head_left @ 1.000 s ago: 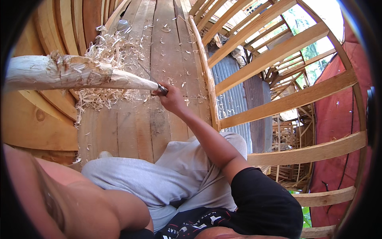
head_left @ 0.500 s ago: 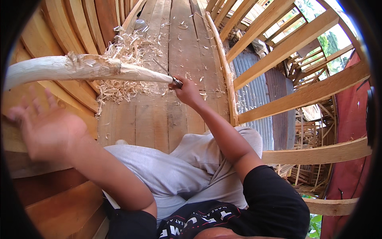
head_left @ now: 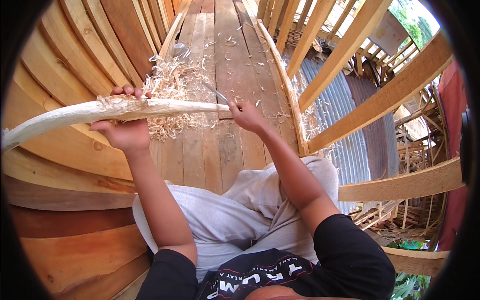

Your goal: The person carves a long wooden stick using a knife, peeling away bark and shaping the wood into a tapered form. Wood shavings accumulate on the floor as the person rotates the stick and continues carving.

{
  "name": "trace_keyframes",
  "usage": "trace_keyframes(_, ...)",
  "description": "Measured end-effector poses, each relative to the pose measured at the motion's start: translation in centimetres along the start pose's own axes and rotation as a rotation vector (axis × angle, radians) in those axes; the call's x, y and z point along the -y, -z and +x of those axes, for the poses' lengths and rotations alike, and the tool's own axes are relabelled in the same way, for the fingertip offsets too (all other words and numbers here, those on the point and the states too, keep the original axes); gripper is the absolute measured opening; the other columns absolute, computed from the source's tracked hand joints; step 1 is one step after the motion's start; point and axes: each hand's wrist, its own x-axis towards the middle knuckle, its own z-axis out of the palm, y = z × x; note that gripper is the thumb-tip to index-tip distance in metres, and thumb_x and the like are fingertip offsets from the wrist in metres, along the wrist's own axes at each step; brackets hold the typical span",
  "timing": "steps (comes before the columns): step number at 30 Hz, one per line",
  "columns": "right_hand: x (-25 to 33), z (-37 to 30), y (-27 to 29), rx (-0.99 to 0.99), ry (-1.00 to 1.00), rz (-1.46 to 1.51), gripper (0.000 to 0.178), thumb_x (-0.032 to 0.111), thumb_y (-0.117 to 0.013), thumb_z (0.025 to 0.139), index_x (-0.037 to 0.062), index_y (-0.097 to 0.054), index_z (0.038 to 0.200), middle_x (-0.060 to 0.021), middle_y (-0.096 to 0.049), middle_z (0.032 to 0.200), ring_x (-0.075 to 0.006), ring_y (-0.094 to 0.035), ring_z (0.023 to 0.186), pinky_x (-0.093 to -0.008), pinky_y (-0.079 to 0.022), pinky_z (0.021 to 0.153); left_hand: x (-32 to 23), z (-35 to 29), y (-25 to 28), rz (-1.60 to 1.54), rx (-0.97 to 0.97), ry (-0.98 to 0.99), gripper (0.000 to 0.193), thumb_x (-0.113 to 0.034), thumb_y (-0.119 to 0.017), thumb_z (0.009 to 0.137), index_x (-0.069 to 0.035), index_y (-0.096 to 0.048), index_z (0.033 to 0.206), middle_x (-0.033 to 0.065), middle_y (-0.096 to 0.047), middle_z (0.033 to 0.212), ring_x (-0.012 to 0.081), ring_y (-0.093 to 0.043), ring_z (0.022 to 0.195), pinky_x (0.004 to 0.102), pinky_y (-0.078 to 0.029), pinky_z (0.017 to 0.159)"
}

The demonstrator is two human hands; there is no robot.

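A long, curved, peeled wooden pole (head_left: 187, 106) crosses in front of me, thick at the left and narrowing to the right, with a rough knobby patch near its middle. My left hand (head_left: 131, 132) holds the pole from below at that patch, thumb on the near side and fingertips showing over the far side. In my right hand (head_left: 245, 118) is a knife (head_left: 214, 91), its narrow blade pointing away and to the left. The pole's thin end meets my right fist; whether those fingers also grip it is hidden.
Curly wood shavings (head_left: 172, 80) lie heaped on the plank floor (head_left: 202, 155) beyond the pole. A small round container (head_left: 178, 49) stands behind them. Upright boards (head_left: 70, 50) line the left side. A slatted wooden railing (head_left: 370, 120) runs along the right, with corrugated metal sheets (head_left: 345, 125) beyond it.
My left hand was raised and blurred beside the pole; it has moved right and taken hold of it. The pole's left part sits lower. My right hand has shifted slightly right with the knife.
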Motion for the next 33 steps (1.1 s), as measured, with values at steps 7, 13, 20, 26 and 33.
trace_keyframes(7,0.8,-1.5,0.9,-0.009,-0.109,0.126,0.030,0.026,-0.056,0.091,-0.0035,-0.060,0.097,-0.0186,-0.063,0.077,-0.0285,-0.062,0.073,-0.0398,-0.047,0.069,0.6,-1.2,-4.6,0.170,-0.288,-0.205,0.082,-0.091,-0.027,0.070,-0.014,-0.055,0.080,0.0058,-0.053,0.061,0.0210,-0.051,0.053,0.0373,-0.044,0.053)
trace_keyframes(13,-1.7,-0.2,-0.5,-0.083,0.008,0.097,0.031,0.027,-0.063,0.088,-0.0018,-0.060,0.098,-0.0153,-0.064,0.079,-0.0218,-0.061,0.070,-0.0355,-0.048,0.065,0.0,-1.6,-6.6,0.207,-0.169,-0.184,0.081,-0.092,-0.029,0.068,-0.016,-0.055,0.079,0.0057,-0.055,0.060,0.0211,-0.053,0.049,0.0360,-0.045,0.051)
trace_keyframes(20,-1.5,-0.5,-0.7,-0.094,0.023,0.052,0.027,0.022,-0.061,0.087,-0.0024,-0.060,0.099,-0.0177,-0.065,0.084,-0.0249,-0.061,0.076,-0.0373,-0.047,0.069,-0.4,-2.0,-7.9,0.344,-0.091,-0.215,0.082,-0.094,-0.026,0.065,-0.017,-0.051,0.077,0.0031,-0.052,0.060,0.0185,-0.051,0.053,0.0348,-0.043,0.053)
trace_keyframes(26,-2.3,-0.4,-1.1,-0.036,-0.011,-0.001,0.025,0.021,-0.059,0.086,-0.0015,-0.060,0.098,-0.0205,-0.065,0.090,-0.0298,-0.062,0.083,-0.0387,-0.047,0.073,0.1,-1.8,-7.2,0.370,-0.091,-0.275,0.079,-0.091,-0.032,0.067,-0.016,-0.051,0.086,0.0040,-0.053,0.064,0.0201,-0.055,0.057,0.0356,-0.047,0.055)
trace_keyframes(33,-5.0,0.7,-2.3,0.054,-0.182,0.095,0.025,0.022,-0.054,0.085,-0.0017,-0.061,0.092,-0.0153,-0.062,0.078,-0.0249,-0.060,0.076,-0.0382,-0.047,0.070,3.1,-1.9,-9.3,0.724,-0.137,-0.501,0.053,-0.057,-0.067,0.077,-0.013,-0.046,0.098,0.0051,-0.050,0.069,0.0199,-0.054,0.063,0.0370,-0.048,0.055)
